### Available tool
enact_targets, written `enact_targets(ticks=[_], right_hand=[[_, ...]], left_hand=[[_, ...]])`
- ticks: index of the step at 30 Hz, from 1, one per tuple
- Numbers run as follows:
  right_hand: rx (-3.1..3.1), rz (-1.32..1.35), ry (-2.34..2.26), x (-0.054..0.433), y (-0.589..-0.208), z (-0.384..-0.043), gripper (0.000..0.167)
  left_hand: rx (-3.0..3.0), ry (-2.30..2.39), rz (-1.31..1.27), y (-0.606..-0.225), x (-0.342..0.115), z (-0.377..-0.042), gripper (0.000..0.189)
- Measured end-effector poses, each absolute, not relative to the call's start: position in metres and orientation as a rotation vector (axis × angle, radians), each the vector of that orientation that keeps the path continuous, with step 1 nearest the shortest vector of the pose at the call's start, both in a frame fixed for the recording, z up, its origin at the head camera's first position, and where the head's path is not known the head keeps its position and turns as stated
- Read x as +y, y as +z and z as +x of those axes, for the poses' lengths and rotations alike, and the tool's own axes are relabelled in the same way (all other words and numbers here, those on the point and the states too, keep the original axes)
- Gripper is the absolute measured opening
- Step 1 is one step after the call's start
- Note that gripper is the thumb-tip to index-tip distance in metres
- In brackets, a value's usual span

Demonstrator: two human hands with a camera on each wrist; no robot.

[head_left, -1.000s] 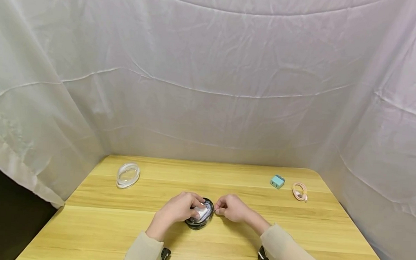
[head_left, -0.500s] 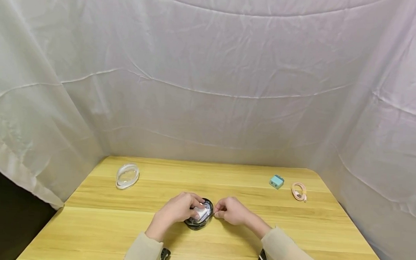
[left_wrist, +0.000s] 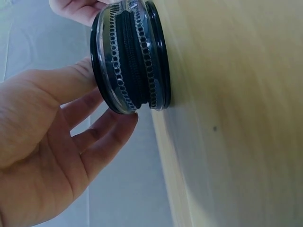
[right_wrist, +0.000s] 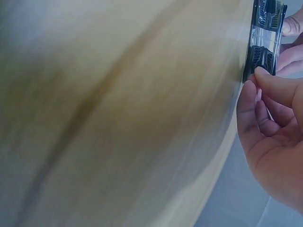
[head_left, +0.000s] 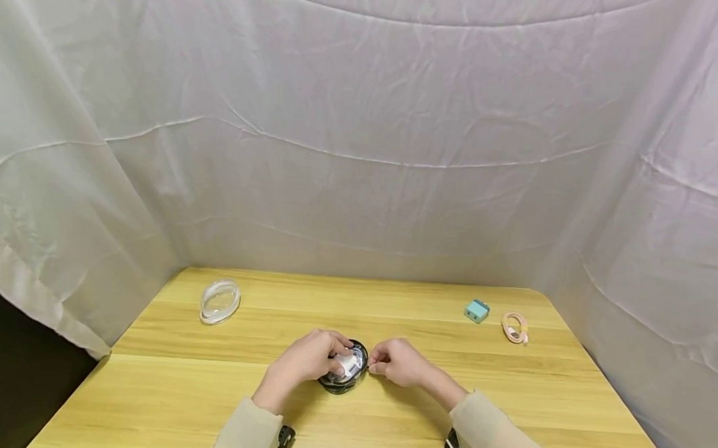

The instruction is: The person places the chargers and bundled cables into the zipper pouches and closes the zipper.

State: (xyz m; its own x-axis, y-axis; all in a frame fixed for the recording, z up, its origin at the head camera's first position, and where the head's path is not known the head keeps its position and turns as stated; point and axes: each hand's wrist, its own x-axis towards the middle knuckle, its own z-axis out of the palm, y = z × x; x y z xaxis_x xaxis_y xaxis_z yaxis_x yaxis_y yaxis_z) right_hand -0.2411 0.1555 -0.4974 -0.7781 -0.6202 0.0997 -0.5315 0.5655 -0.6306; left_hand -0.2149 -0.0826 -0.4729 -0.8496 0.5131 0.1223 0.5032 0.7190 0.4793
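Observation:
A round, clear zip pouch (head_left: 339,386) with black trim lies on the wooden table at the middle front. Something white shows through its top. In the left wrist view, a black zipper (left_wrist: 129,56) runs round the pouch's side. My left hand (head_left: 309,358) holds the pouch from the left, thumb on the top and fingers at the far edge. At the pouch's right edge, my right hand (head_left: 402,363) pinches thumb and forefinger together by the zipper; the zipper pull itself is hidden between the fingertips. The right wrist view shows the right thumb (right_wrist: 277,87) against the pouch's side.
A coiled clear-white cable (head_left: 219,302) lies at the back left of the wooden table (head_left: 191,405). At the back right are a light-blue charger plug (head_left: 477,311) and a small coiled pink cable (head_left: 514,328). Grey cloth (head_left: 373,184) hangs behind and at both sides.

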Motion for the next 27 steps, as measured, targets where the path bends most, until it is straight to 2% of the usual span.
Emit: enact_targets(ticks=[8,17,27], right_hand=[[2.632,-0.912,-1.098,0.154,-0.497,-0.233,0.003],[2.546,-0.689,-1.382,0.144,-0.494,-0.219,0.042],[2.554,-0.58,-1.488,0.125,-0.496,-0.208,0.057]], left_hand=[[2.894,0.739,0.88,-0.472,-0.086,-0.213,0.034],[2.894,0.697,0.987,-0.461,-0.096,-0.229,0.034],[2.705,0.866,1.011,-0.465,-0.113,-0.232,0.051]])
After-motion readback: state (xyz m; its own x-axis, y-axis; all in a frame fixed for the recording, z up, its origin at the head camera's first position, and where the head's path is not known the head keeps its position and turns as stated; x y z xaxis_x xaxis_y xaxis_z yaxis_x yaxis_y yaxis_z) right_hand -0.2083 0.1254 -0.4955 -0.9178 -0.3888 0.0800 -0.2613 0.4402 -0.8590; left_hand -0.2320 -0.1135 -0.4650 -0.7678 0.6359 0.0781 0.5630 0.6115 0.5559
